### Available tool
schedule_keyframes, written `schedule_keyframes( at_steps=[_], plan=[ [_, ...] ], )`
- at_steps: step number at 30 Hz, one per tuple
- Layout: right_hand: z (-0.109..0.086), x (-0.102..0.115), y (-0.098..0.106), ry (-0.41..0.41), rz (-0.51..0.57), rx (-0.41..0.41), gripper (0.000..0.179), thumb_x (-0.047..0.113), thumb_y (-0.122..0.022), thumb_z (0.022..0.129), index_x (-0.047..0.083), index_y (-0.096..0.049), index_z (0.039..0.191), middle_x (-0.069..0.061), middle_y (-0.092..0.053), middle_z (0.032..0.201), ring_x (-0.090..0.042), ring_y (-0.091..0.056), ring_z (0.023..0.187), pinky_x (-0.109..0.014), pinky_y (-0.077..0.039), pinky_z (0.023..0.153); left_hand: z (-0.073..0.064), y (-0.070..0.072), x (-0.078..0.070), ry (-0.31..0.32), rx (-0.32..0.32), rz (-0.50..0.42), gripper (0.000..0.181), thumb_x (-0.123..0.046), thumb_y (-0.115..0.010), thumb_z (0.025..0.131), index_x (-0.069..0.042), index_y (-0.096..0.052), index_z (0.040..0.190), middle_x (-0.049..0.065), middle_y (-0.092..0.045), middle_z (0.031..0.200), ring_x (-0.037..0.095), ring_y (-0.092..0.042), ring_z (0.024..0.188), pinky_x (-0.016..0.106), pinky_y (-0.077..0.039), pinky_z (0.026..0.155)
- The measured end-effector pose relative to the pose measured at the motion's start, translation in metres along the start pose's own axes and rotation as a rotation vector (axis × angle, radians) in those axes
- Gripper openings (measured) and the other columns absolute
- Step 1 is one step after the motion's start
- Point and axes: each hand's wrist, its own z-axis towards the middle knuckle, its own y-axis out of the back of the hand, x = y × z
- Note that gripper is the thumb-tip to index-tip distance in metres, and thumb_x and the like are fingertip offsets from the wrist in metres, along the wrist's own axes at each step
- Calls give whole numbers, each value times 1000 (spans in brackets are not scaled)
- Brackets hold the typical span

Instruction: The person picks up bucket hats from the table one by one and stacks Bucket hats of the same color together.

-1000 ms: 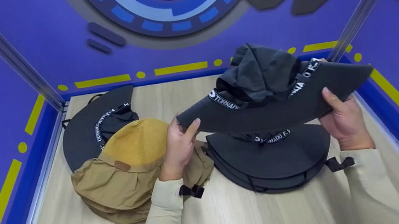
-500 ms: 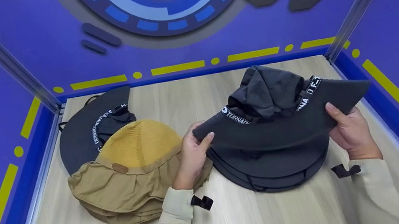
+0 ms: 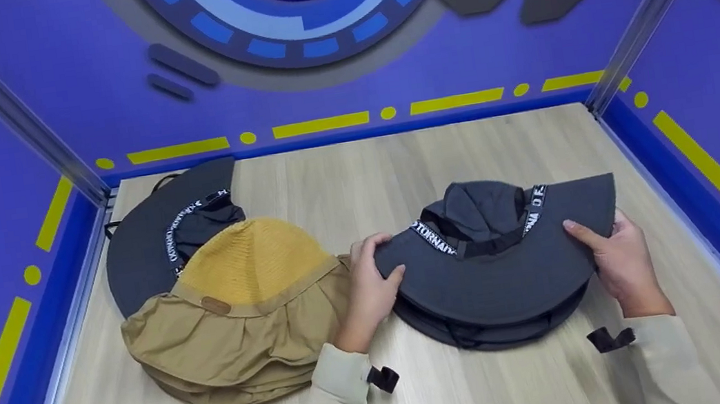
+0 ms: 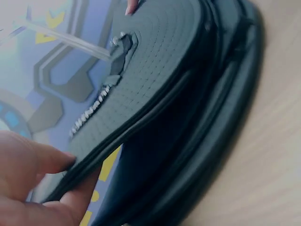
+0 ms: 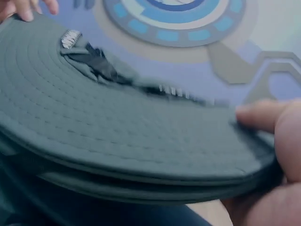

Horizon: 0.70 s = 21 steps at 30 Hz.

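Observation:
A dark grey sun hat with a wide brim and white-lettered band is held by both hands over a stack of similar dark hats. My left hand pinches the left end of its brim, thumb on top. At the right end, my right hand grips the brim the same way. In the left wrist view, the held brim stands slightly apart from the hats underneath. The right wrist view shows the thumb pressing on the stitched brim, fingers below.
Left of the stack lies a pile of tan hats, the top one with a yellow knitted crown. Another dark hat lies behind, partly covered by it. Blue panels enclose the wooden table at the back and sides.
Both hands have lowered the held dark hat toward the stack, and its brim has tilted flatter. The left hand has shifted right. The tan and far-left hats stay put.

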Motion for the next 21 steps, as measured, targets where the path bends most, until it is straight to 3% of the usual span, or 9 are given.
schedule_keyframes(
  at_steps=[2, 4, 6, 8, 11, 13, 16, 21],
  plan=[
    [-1, -5, 0, 9, -194, -69, 51, 10, -80, 88, 10, -53, 132, 8, -77, 96, -6, -75, 78, -22, -61, 71, -2, -5, 0, 1, 6, 74, 52, -4, -82, 83, -15, -61, 130, 11, -48, 132, 29, -51, 130, 44, -41, 116],
    [-2, -10, 1, 17, -435, -130, 60, 19, -83, 88, 8, -49, 136, 4, -76, 103, -1, -72, 79, -17, -58, 72, -5, -10, -1, -13, 12, 159, 55, -8, -86, 80, -16, -62, 130, 12, -45, 132, 30, -51, 128, 44, -43, 113],
    [-3, -13, 3, 28, -652, -172, 70, 29, -82, 89, 2, -44, 141, -7, -73, 117, -6, -70, 92, -19, -56, 83, -7, -14, -2, -40, 11, 258, 60, -15, -90, 77, -17, -62, 130, 12, -43, 133, 32, -48, 126, 44, -43, 112],
    [-6, -16, 4, 33, -806, -185, 83, 37, -79, 89, -2, -37, 149, -21, -63, 136, -20, -65, 113, -29, -51, 101, -8, -16, -2, -67, 6, 358, 66, -23, -94, 72, -19, -62, 130, 13, -44, 134, 33, -45, 124, 46, -41, 110],
    [-9, -20, 5, 38, -889, -147, 95, 36, -74, 93, -6, -20, 158, -33, -36, 157, -42, -40, 144, -50, -34, 120, -11, -19, -3, -92, 18, 498, 77, -36, -96, 66, -21, -61, 133, 15, -46, 136, 35, -42, 125, 49, -39, 108],
    [-10, -24, 5, 53, -922, -98, 94, 32, -71, 95, -8, -14, 160, -36, -23, 162, -47, -25, 152, -57, -23, 125, -12, -20, -2, -96, 43, 577, 82, -42, -96, 64, -22, -60, 136, 16, -47, 138, 36, -41, 129, 51, -38, 110],
    [-10, -32, 4, 75, -997, -10, 90, 31, -65, 99, -9, -12, 160, -37, -3, 166, -51, -7, 155, -61, -15, 126, -14, -21, -2, -98, 90, 667, 87, -48, -93, 66, -22, -58, 141, 18, -47, 141, 38, -41, 134, 52, -37, 113],
    [-11, -46, 0, 51, -1123, 112, 90, 46, -53, 104, -9, -8, 160, -35, 22, 164, -54, 14, 153, -65, -6, 125, -15, -24, -1, -115, 127, 773, 85, -52, -88, 70, -21, -57, 143, 19, -49, 142, 40, -43, 137, 54, -36, 117]
  ],
)
